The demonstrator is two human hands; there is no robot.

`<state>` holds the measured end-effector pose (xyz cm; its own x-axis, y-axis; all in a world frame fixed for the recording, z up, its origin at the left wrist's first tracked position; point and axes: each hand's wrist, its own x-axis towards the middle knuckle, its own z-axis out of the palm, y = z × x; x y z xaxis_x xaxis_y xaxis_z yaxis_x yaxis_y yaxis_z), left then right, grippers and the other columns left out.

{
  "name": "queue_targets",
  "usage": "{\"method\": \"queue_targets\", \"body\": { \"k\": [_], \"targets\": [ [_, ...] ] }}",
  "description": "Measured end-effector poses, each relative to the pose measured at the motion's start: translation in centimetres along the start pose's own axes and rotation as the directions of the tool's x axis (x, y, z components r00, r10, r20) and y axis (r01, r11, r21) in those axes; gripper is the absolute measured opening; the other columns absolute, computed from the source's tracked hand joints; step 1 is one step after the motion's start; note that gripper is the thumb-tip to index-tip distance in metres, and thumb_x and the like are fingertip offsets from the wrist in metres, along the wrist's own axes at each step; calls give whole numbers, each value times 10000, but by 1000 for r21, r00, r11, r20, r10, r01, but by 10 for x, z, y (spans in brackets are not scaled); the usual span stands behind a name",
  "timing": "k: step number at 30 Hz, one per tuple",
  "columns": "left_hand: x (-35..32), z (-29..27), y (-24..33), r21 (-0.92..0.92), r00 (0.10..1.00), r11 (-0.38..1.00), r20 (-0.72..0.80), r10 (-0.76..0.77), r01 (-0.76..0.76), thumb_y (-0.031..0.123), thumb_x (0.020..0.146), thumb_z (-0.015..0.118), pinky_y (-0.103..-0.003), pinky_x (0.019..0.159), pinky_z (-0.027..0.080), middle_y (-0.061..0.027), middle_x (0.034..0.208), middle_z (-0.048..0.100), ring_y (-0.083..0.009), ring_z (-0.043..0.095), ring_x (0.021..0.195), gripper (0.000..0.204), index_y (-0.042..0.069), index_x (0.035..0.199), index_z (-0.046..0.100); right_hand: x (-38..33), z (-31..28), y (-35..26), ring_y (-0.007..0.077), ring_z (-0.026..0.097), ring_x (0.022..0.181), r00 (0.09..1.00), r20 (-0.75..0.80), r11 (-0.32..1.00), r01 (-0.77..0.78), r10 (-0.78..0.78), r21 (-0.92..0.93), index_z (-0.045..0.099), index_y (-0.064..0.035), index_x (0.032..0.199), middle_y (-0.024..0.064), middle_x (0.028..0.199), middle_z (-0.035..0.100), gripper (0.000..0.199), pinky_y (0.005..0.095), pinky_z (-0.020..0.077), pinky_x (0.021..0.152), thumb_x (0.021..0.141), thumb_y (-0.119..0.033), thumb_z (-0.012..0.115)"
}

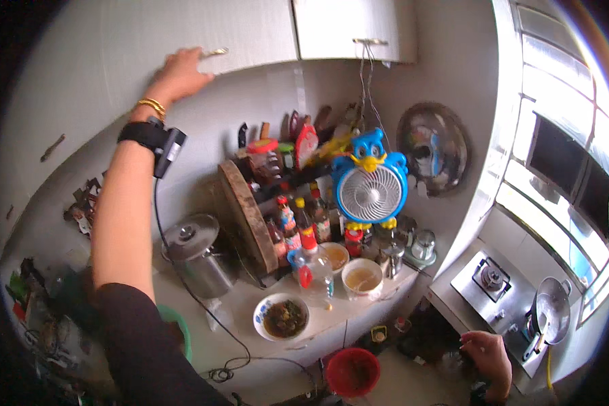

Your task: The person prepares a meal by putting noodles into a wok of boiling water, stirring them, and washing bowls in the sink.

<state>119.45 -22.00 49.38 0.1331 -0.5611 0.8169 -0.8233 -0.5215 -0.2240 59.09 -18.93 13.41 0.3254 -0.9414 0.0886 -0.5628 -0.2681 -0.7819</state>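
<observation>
My left hand [180,76] is raised to the white wall cabinet door [250,34], its fingers curled at the left end of the metal door handle [218,51] and the thumb by the door's lower edge. Low on the right, my right hand [490,358] is closed with bent fingers. A clear, blurred shape lies beside its fingertips; whatever it holds, I cannot make out. Beneath my left arm, the counter [250,348] carries a lidded steel pot [210,264], a patterned bowl of dark food [282,317] and a clear bottle with a red cap [314,274].
A blue bird-shaped fan [372,183] hangs by wires from the other cabinet handle. Sauce bottles and two bowls of pale liquid [363,279] crowd the counter's back. Rightward are a gas stove [490,277] and wok [553,311]. A red basin [352,372] stands low; a black cable [196,298] trails over the counter.
</observation>
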Motion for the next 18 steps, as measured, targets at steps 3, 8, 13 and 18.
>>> {"method": "queue_targets", "body": {
  "k": [3,8,13,18],
  "targets": [
    [23,1,-19,53,1000,999,26,-5,4,348,714,644,-403,968,359,-173,1165,547,-326,497,1103,585,84,1216,505,19,-12,15,172,639,733,999,39,999,7,-9,32,651,-1,932,124,813,665,198,269,490,652,737,-10,618],
    [-25,-13,-6,-381,999,924,1,-48,45,276,777,633,-326,1004,321,-105,1232,517,-226,454,1173,493,107,1220,501,51,-31,16,172,643,751,996,94,1000,10,-8,-17,649,-7,951,120,825,668,209,268,494,682,745,1,614],
    [-67,-78,2,-647,985,746,41,-170,156,270,741,669,-400,1050,248,-110,1343,398,-289,377,1220,625,166,1304,418,96,-26,-14,180,650,778,979,129,983,169,-160,-65,645,22,930,127,856,673,171,277,493,698,763,8,610],
    [-97,-103,-26,-889,962,439,8,-272,132,232,805,596,-352,1050,274,-121,1320,433,-266,399,1216,539,101,1298,422,144,-4,-39,172,651,747,896,225,913,404,-383,-57,648,11,950,123,853,671,195,275,503,690,768,29,577]
  ]
}}
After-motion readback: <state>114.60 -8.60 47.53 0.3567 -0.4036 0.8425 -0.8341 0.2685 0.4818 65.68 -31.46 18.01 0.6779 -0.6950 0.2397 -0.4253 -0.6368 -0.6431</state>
